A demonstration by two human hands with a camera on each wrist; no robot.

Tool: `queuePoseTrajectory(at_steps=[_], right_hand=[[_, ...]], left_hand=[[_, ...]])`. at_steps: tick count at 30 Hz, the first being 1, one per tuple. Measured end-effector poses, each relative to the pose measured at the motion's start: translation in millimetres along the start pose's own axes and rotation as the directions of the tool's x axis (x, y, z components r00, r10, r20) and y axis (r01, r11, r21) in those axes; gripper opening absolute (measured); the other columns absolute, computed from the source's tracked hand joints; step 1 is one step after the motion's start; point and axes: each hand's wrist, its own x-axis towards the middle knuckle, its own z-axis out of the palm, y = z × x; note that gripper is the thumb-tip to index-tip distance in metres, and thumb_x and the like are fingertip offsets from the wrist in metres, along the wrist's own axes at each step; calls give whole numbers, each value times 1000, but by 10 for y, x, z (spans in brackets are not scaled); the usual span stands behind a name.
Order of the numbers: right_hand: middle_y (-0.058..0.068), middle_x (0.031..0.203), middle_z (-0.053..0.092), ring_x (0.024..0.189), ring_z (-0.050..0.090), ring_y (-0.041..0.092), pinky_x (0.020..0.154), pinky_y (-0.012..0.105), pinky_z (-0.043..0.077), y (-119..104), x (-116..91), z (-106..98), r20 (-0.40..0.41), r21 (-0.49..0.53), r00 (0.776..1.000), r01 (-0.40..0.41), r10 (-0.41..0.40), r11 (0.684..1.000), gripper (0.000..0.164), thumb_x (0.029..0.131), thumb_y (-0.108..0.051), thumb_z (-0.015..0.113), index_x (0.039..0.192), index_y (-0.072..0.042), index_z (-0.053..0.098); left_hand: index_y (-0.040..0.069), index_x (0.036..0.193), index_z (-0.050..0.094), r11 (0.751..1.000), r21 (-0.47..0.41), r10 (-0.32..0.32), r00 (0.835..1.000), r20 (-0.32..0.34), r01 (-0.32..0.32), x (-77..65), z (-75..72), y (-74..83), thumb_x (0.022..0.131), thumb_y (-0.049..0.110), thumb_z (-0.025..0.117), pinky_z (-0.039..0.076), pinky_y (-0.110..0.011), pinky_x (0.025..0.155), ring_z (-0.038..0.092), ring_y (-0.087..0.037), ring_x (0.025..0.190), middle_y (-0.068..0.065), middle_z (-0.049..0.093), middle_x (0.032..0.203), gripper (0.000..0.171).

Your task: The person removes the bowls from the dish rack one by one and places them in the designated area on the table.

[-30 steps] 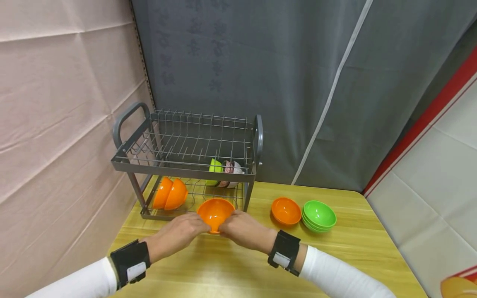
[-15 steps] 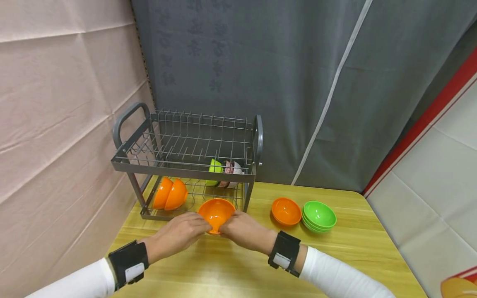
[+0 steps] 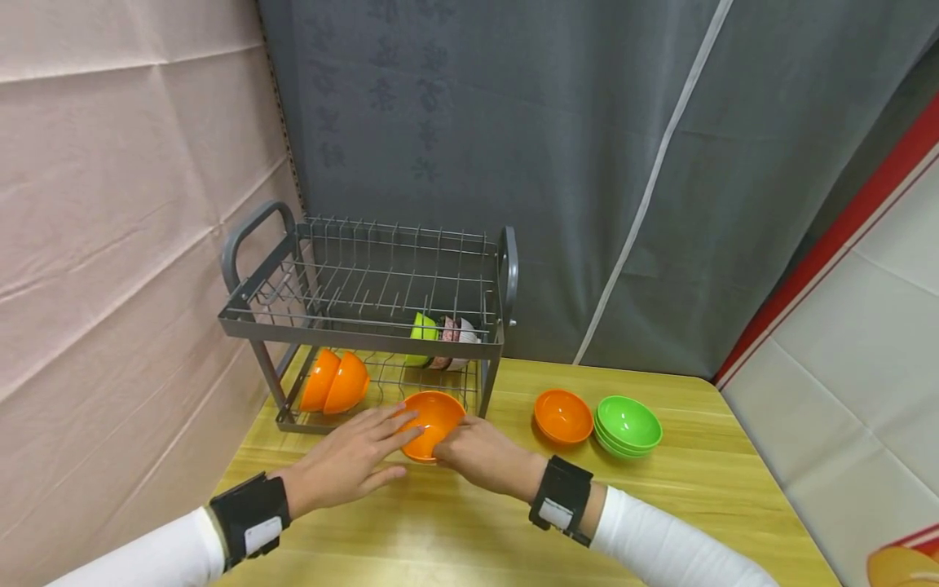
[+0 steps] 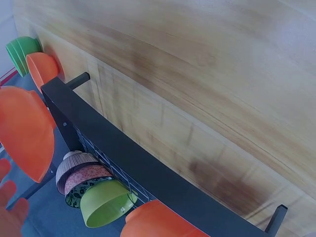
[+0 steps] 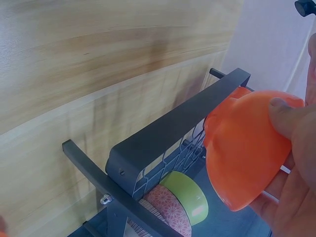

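Note:
An orange bowl [image 3: 442, 414] is held in front of the dish rack [image 3: 359, 336], tilted slightly, its inside facing up. My right hand [image 3: 486, 456] grips its right side; in the right wrist view the thumb lies on the orange bowl [image 5: 242, 153] with the other fingers on the opposite side. My left hand [image 3: 350, 458] is beside the bowl's left side, fingers straight and spread, fingertips overlapping the rim. In the left wrist view, those fingers [image 4: 9, 197] show at the left edge near the orange bowl [image 4: 22, 128].
Two orange bowls [image 3: 346, 385] lean on the rack's lower tier at left. A green bowl [image 3: 423, 330], a pink patterned bowl [image 3: 449, 331] and other small bowls stand there at right. Right of the rack, an orange bowl [image 3: 562, 417] sits beside stacked green bowls [image 3: 629, 421] on the table [image 3: 704, 473].
My left hand has let go of the bowl, its fingers straightening and spreading. The bowl has shifted slightly right in my right hand, which has barely moved.

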Motion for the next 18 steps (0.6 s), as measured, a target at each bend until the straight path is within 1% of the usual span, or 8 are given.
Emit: queuePoseTrajectory(at_steps=[3,7,9,14,18], right_hand=[[-13,87,78,82,69,1,82,24,52,3,-2,6,6,3,1000,-1,1,1000,13,96,-35,66,90,-25,73],[-13,90,78,84,70,2,85,24,53,5,-6,9,19,11,1000,-5,5,1000,13,97,-34,66,93,-25,74],[-13,90,78,84,70,2,86,25,53,6,-9,9,22,17,1000,-6,6,1000,12,97,-33,66,93,-25,74],[-12,88,78,83,70,3,88,26,55,4,-19,14,14,21,1000,1,-1,1000,12,98,-32,66,93,-25,74],[-12,87,78,82,70,3,86,25,54,-1,-25,15,9,19,1000,7,-7,1000,13,98,-33,66,92,-25,74]], left_hand=[[20,155,42,999,-10,-30,998,47,30,-7,3,-18,100,54,53,35,-54,121,38,-35,150,-11,38,163,66],[22,157,39,998,-16,-53,996,79,54,-15,2,-32,99,56,55,31,-57,123,33,-37,152,-11,30,167,69],[23,157,39,998,-16,-55,995,85,57,-21,1,-35,99,57,54,30,-58,123,31,-37,153,-10,28,168,70],[24,158,37,999,-17,-49,995,84,51,-33,2,-37,99,64,46,27,-58,124,28,-36,154,-9,27,168,72],[25,158,36,998,-30,-44,996,80,47,-42,15,-42,98,65,47,26,-58,124,27,-36,155,-9,27,168,72]])
